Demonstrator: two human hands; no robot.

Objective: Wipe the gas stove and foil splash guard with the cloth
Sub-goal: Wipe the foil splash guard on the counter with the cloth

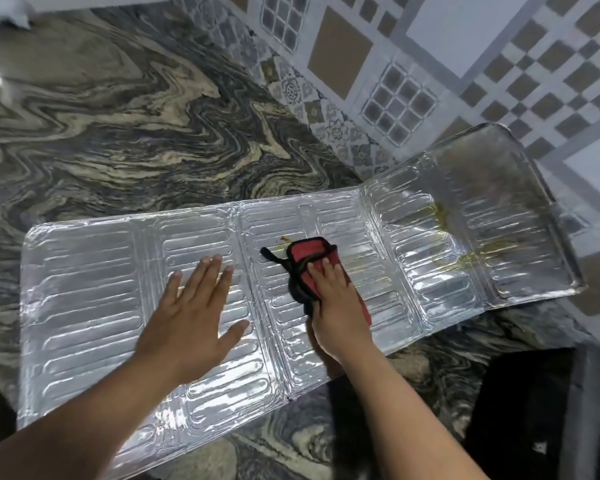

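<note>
Two hands work on the guard (94,289), one view only (head). The guard lies flat on the counter (118,133), unfolded in panels, its right end panel tilted up against the tiled wall (499,64). Left hand (191,317): fingers spread flat, palm down on the foil left of the centre crease, gripping nothing, apparently bracing the sheet. Right hand (336,306): fingers laid over the red cloth (307,258), pressing it onto the centre-right panel; the cloth is pinned under the hand rather than clenched, its black trim trailing left. A small brown stain (284,239) sits just beyond the cloth's far edge. More yellow-brown residue (465,258) marks the right panels, well apart from the cloth, so most soiled area looks not yet wiped. Stove: not in view; a dark shape at lower right cannot be identified. Risks, as judged: the foil is thin and embossed, so hard pressure or a snagging trim could crease or tear it along a fold; the near edge overhangs the counter, so weight there could buckle it; if the left hand lifts, the sheet may slide with each stroke. The upturned right panel has no backing except the wall and may flex when wiped. Nothing else obstructs the strokes.
</note>
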